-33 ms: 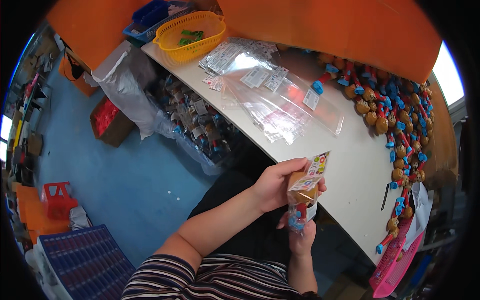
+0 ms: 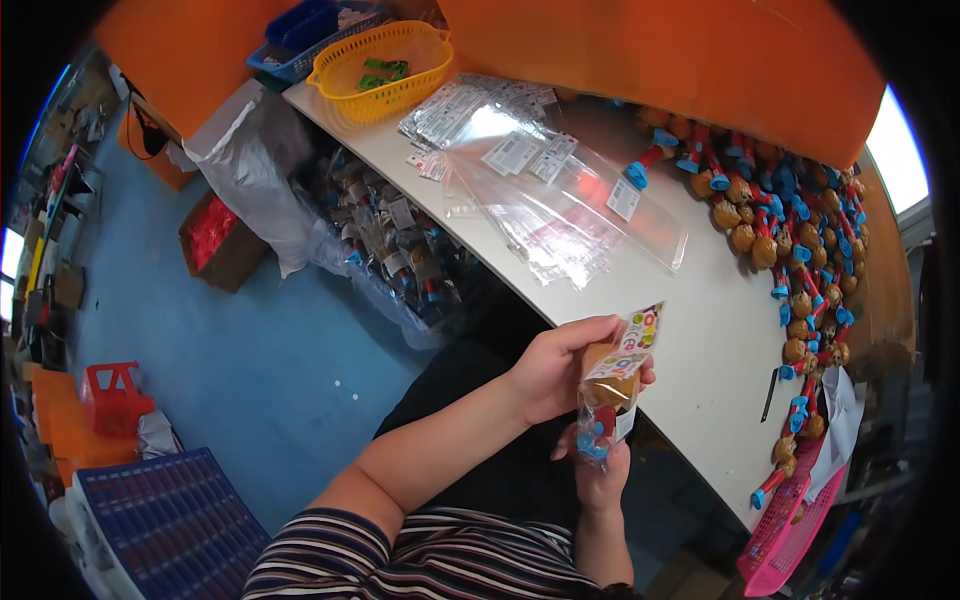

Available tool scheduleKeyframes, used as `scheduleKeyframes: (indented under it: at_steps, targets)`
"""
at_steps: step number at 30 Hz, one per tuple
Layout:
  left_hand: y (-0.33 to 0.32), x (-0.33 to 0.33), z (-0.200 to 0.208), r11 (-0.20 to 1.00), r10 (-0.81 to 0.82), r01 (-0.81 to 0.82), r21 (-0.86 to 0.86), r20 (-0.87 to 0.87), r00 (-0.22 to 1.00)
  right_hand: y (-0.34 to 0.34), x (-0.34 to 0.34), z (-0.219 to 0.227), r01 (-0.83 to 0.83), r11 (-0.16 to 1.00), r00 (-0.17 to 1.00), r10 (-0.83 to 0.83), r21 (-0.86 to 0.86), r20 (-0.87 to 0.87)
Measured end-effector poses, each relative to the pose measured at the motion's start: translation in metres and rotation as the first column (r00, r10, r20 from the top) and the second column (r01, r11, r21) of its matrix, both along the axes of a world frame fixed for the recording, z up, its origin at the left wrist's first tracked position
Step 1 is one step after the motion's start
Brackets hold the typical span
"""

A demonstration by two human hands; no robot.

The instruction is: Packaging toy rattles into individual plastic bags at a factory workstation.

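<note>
A toy in a clear plastic bag (image 2: 606,402) is held upright in front of my body, just off the table's front edge. It has a round brown head, a red middle and a blue base. The bag's top flap carries colourful print and is folded over. My left hand (image 2: 550,372) grips the upper part, thumb near the flap and fingertips showing on the far side. Below it, my right hand (image 2: 600,480) closes thumb and fingers around the blue end; some of its fingers are hidden behind the bag.
Clear flat bags (image 2: 540,215) lie fanned across the white table (image 2: 700,400). Similar unbagged toys (image 2: 790,240) heap along its right side, above a pink basket (image 2: 790,530). A yellow basket (image 2: 385,100) stands far left. Bagged toys (image 2: 400,240) fill a sack beside the table.
</note>
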State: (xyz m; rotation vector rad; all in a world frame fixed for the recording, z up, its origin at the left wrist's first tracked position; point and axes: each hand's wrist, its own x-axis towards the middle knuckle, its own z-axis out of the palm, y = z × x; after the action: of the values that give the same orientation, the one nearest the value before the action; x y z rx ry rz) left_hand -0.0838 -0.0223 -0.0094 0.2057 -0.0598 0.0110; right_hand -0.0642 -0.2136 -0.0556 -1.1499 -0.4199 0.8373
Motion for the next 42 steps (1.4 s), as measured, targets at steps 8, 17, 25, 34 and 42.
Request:
scheduleKeyframes:
  at_steps: [8, 17, 25, 34, 42]
  targets:
    - [-0.010, 0.011, -0.003, 1.000, 0.006, -0.006, 0.010, 0.016, 1.000, 0.001, 0.001, -0.010, -0.080, 0.994, 0.975, 0.095, 0.080, -0.199]
    - [-0.004, -0.041, 0.010, 0.591, 0.501, -0.414, 0.692, 0.087, 0.861, -0.003, -0.003, -0.019, 0.076, 0.997, 0.986, -0.072, -0.019, 0.154]
    - [-0.032, -0.060, 0.006, 0.389, 0.488, -0.514, 0.765, 0.302, 0.819, 0.007, -0.009, -0.013, 0.097, 0.995, 0.955, -0.091, -0.009, 0.282]
    - [-0.017, -0.057, 0.001, 0.813, 0.321, -0.336, 0.476, 0.116, 0.940, 0.015, -0.013, -0.007, 0.117, 0.987, 0.978, -0.134, 0.108, 0.161]
    - [-0.010, -0.060, -0.020, 0.789, 0.373, -0.352, 0.503, 0.063, 0.926, 0.019, -0.005, 0.003, 0.069, 0.991, 0.997, -0.065, 0.116, -0.034]
